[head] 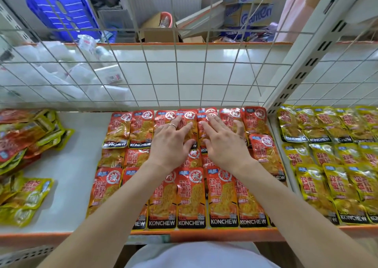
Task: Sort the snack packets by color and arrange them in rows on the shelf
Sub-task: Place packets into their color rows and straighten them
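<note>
Red snack packets (191,198) lie in rows in the middle of the white shelf (69,165). My left hand (171,143) and my right hand (223,141) lie flat, fingers straight and spread, pressing on red packets in the back row. Yellow packets (327,186) fill rows on the shelf section to the right, past the upright post. A loose mixed pile of red and yellow packets (22,145) sits at the left end of the shelf.
A white wire grid panel (176,67) closes the back of the shelf. A slotted upright post (302,67) divides the two sections. The orange shelf edge (61,236) runs along the front. Behind the grid are cartons (253,4), a blue crate (61,10) and plastic bags.
</note>
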`<state>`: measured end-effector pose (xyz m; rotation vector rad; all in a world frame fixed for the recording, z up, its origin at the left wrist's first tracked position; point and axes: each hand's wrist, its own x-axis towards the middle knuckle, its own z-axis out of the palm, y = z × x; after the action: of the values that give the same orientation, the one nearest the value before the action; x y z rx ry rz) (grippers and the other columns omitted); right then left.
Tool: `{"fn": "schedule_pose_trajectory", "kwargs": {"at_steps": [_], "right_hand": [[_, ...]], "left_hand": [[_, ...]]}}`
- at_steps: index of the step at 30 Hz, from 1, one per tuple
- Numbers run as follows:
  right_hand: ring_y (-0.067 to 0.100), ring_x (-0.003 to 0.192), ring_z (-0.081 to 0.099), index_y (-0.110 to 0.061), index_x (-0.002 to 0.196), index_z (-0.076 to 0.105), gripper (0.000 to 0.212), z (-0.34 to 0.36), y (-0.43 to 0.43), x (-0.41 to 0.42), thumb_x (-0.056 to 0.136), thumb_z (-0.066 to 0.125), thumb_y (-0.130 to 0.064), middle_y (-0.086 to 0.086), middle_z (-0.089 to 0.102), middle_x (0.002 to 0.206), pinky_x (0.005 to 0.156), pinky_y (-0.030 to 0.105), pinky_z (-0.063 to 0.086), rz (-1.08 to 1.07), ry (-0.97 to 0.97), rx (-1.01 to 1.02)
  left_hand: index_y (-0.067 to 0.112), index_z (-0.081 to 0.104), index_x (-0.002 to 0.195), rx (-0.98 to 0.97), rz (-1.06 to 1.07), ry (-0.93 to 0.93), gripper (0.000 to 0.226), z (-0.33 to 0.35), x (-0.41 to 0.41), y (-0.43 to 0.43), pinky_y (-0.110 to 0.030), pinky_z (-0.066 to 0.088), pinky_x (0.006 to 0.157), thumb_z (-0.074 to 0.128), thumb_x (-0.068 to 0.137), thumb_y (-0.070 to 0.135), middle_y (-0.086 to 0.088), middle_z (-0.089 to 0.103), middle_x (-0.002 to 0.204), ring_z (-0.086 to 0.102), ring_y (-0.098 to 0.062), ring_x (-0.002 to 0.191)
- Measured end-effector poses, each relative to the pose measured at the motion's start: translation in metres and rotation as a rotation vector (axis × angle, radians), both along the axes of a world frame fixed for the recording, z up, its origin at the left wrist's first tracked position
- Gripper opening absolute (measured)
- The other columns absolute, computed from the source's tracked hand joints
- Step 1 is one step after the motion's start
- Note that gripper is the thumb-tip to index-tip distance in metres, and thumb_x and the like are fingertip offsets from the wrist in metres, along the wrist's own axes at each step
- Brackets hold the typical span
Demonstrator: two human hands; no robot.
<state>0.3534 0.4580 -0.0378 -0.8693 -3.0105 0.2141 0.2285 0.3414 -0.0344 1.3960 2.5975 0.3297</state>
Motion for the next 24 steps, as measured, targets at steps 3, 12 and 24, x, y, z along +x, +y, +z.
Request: {"fn": "schedule_pose_trajectory", "kwargs": {"at_steps": [3, 12, 24], "right_hand": [[0.011, 0.153, 0.010, -0.028, 0.157, 0.021, 0.057, -0.001, -0.003, -0.004, 0.103, 0.039, -0.030, -0.002, 0.007, 0.168, 0.111, 0.051, -0.003, -0.027, -0.010, -0.004], [0.012, 0.154, 0.006, -0.029, 0.158, 0.017, 0.057, 0.002, 0.003, -0.006, 0.104, 0.037, -0.026, -0.002, 0.006, 0.168, 0.116, 0.059, -0.009, -0.020, -0.039, -0.051], [0.008, 0.153, 0.005, -0.029, 0.157, 0.023, 0.057, 0.010, 0.029, 0.033, 0.102, 0.040, -0.030, -0.007, 0.010, 0.167, 0.114, 0.062, -0.021, -0.143, 0.109, -0.090]], "left_hand": [[0.031, 0.039, 0.154, -0.018, -0.001, 0.012, 0.059, 0.000, 0.002, 0.001, -0.045, 0.028, 0.119, 0.053, 0.100, 0.049, -0.007, 0.030, 0.163, 0.041, -0.031, 0.142], [0.032, 0.040, 0.153, -0.026, -0.008, -0.028, 0.056, 0.001, 0.000, 0.002, -0.045, 0.030, 0.118, 0.055, 0.100, 0.044, -0.003, 0.027, 0.165, 0.041, -0.029, 0.142], [0.035, 0.030, 0.155, -0.017, -0.042, 0.059, 0.059, 0.007, 0.011, 0.010, -0.045, 0.019, 0.121, 0.045, 0.101, 0.053, -0.001, 0.022, 0.166, 0.022, -0.024, 0.152]]}}
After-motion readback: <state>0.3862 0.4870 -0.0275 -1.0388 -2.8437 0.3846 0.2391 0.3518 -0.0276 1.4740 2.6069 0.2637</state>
